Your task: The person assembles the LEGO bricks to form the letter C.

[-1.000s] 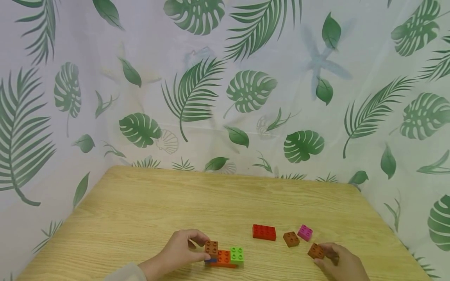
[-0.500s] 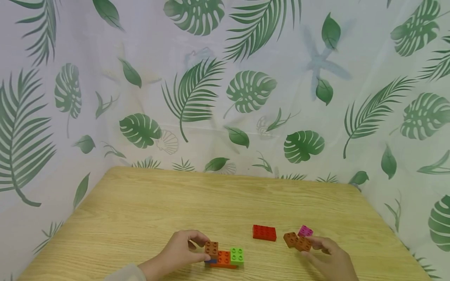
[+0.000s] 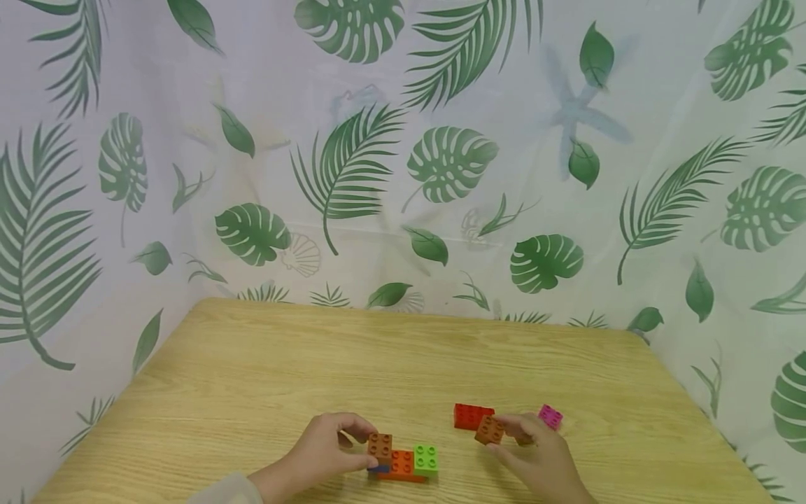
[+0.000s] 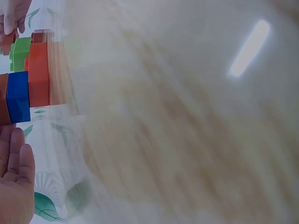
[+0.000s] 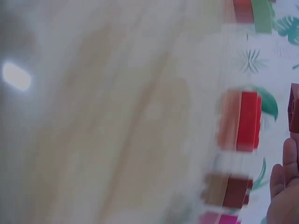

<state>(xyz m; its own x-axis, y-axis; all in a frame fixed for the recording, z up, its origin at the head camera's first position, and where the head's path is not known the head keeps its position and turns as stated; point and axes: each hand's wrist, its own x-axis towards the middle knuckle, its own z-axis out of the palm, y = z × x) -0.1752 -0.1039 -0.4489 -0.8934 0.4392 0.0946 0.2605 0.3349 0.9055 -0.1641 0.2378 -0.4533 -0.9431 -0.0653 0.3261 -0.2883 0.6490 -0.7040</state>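
My left hand (image 3: pixel 327 448) grips the left end of a small assembly of toy building bricks, thumb at the near side. There a brown brick (image 3: pixel 380 444) sits on a blue brick (image 4: pixel 18 96). Beneath lies a longer orange brick (image 3: pixel 401 463), with a lime green brick (image 3: pixel 425 458) on its right end. My right hand (image 3: pixel 538 451) pinches another brown brick (image 3: pixel 490 430) between thumb and fingers, studs up. In the head view it overlaps the long red brick (image 3: pixel 468 416). In the right wrist view the held brick (image 5: pixel 294 109) shows above the table.
A pink brick (image 3: pixel 550 416) lies on the wooden table (image 3: pixel 302 357), behind my right hand. One more brown brick (image 5: pixel 237 191) rests between the pink and red ones in the right wrist view; my right hand hides it in the head view. A leaf-patterned curtain (image 3: pixel 378 175) hangs behind.
My right hand has carried its brown brick leftward, past the other brown brick and over to the red one. My left hand and the assembly have stayed in place.
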